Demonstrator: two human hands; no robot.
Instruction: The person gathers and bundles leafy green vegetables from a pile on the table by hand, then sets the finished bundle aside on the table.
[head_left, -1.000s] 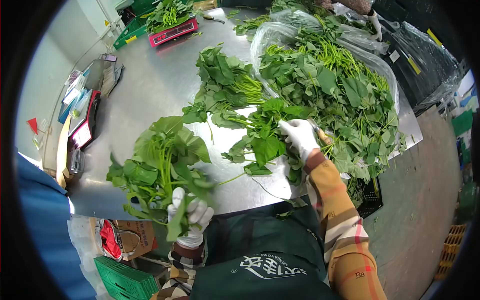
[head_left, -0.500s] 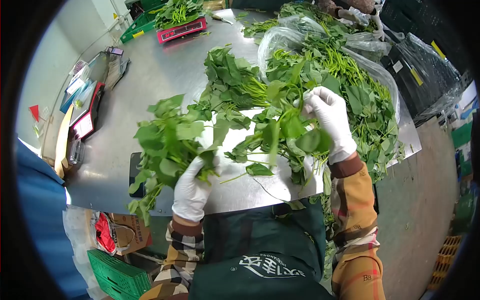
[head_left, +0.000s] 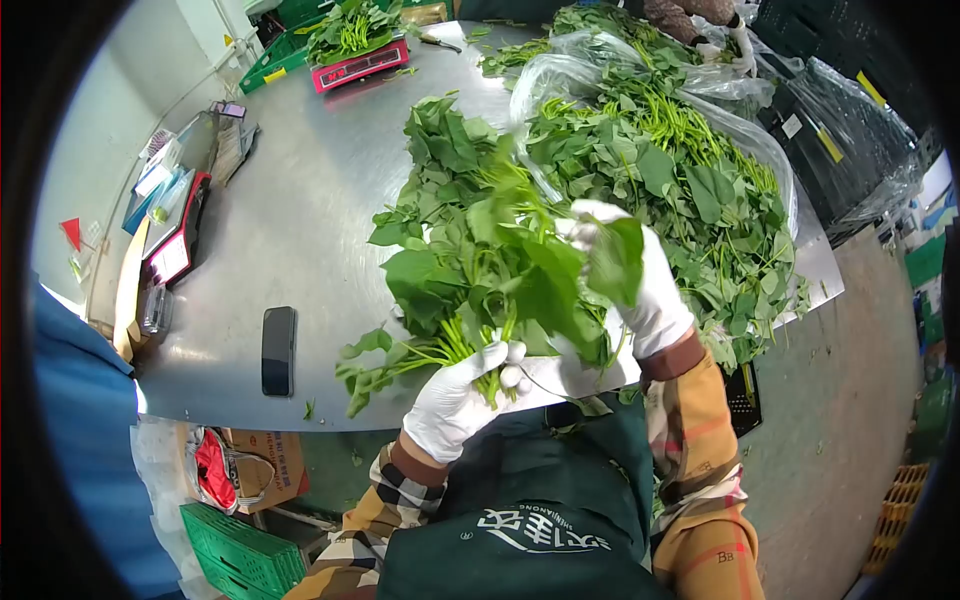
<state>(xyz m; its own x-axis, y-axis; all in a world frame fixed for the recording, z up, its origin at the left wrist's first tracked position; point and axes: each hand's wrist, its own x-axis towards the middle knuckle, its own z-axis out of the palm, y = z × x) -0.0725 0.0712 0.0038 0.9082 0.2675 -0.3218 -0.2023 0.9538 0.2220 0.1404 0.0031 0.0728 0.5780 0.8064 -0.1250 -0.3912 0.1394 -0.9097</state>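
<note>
In white gloves, both my hands work over leafy greens at the near edge of the metal table. My left hand (head_left: pixel 455 400) is closed round the stems of a bunch of leafy greens (head_left: pixel 430 285), whose leaves point away from me. My right hand (head_left: pixel 645 285) is raised just right of the bunch, its fingers curled by a leafy stem (head_left: pixel 545 275). A blurred leaf partly hides those fingers. Behind lies a large pile of greens (head_left: pixel 735 215), partly in a clear plastic bag (head_left: pixel 535 90).
A black phone (head_left: pixel 278 350) lies to the left. A red scale (head_left: pixel 360 66) with greens on it and a knife (head_left: pixel 440 43) are at the back. Another red scale (head_left: pixel 175 245) stands at the left edge. A co-worker's gloved hands (head_left: pixel 738 48) are at the far right.
My left hand has moved right with its bunch, bringing it close to my right hand and uncovering the phone. My right hand has come slightly lower and nearer to me.
</note>
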